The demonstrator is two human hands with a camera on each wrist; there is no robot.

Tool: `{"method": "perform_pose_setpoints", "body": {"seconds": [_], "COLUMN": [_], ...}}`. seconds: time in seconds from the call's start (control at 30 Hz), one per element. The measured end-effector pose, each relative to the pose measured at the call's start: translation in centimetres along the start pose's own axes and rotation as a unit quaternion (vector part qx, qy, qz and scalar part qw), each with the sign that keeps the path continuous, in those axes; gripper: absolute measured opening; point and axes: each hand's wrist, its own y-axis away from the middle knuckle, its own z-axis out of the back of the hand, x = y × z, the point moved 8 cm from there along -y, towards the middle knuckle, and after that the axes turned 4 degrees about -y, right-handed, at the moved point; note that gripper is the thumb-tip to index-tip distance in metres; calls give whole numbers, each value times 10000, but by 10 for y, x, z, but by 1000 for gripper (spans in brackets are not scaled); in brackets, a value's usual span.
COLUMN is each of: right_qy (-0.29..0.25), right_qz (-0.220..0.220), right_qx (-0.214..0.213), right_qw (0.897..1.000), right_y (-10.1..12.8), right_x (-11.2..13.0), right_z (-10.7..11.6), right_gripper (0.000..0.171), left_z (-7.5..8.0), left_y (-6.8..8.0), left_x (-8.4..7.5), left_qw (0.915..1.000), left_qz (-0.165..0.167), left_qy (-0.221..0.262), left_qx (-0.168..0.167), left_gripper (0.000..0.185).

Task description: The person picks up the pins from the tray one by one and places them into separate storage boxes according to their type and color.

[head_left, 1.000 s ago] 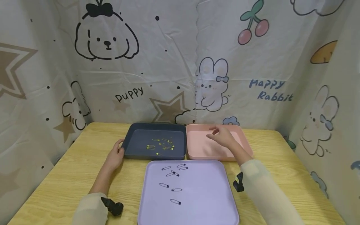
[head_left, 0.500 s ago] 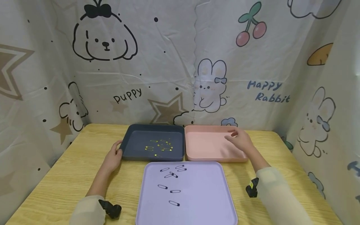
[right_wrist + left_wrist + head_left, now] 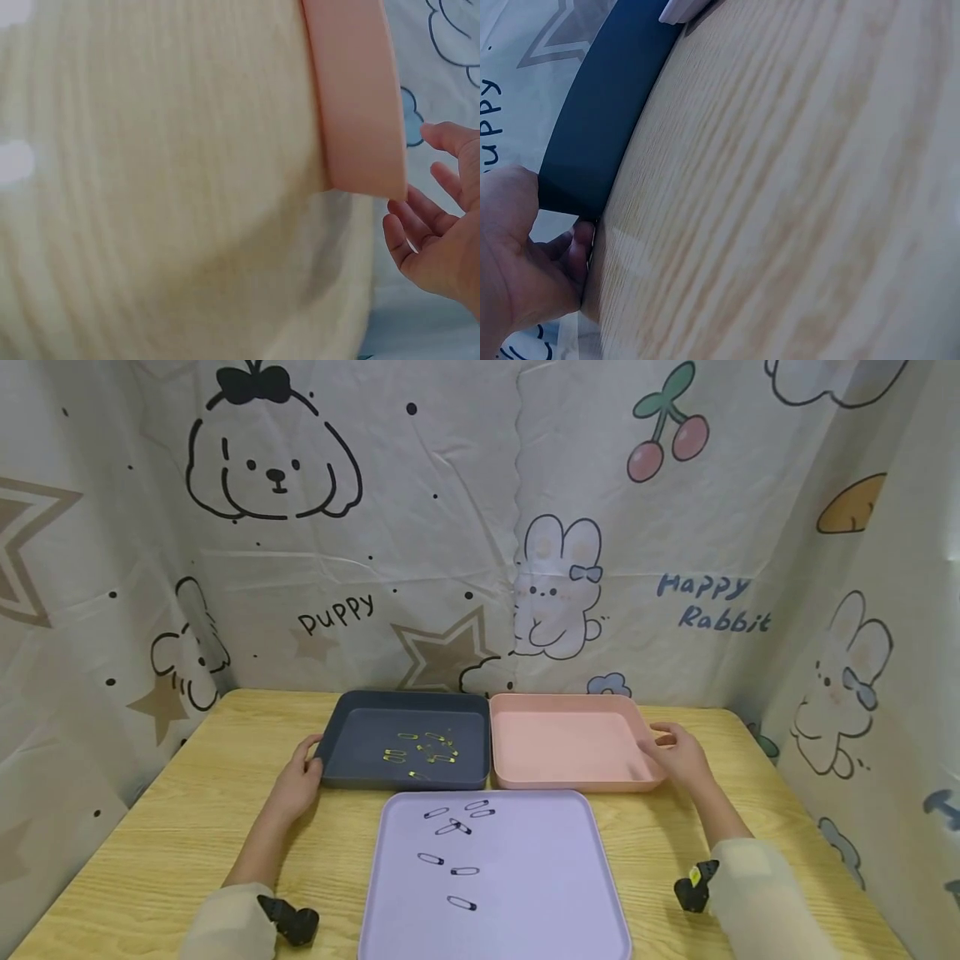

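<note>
In the head view my left hand holds the left edge of a dark blue tray. The left wrist view shows its thumb at the rim and the fingers curled low against the end wall. Several yellow safety pins lie in that tray. My right hand is beside the right end of a pink tray, fingers loosely bent. In the right wrist view its fingertips are close to the tray's corner; contact is unclear. Several black-tipped safety pins lie on a lavender tray in front.
The dark blue and pink trays stand side by side at the back of the wooden table. The lavender tray is just in front of them. A printed curtain hangs behind and at both sides. Each sleeve carries a small black device.
My right hand has moved right, from over the pink tray to outside its right edge. The left hand stays at the dark blue tray. The head view has shifted slightly.
</note>
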Motion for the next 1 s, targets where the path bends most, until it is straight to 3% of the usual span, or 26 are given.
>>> {"method": "perform_pose_setpoints", "body": {"seconds": [0.37, 1.0], "right_qy": [-885, -1197], "right_qz": [-316, 30], "right_qx": [-4, -261], "right_qw": [9956, 9925], "right_y": [5, 8], "right_x": [-37, -57], "right_z": [-12, -15], "right_gripper": [70, 69], "left_z": [1, 2], "left_y": [1, 2], "left_x": [-2, -2], "left_qw": [10000, 9998], "left_qz": [-6, 113], "left_qy": [-5, -144], "left_qx": [-15, -48], "left_gripper": [50, 50]}}
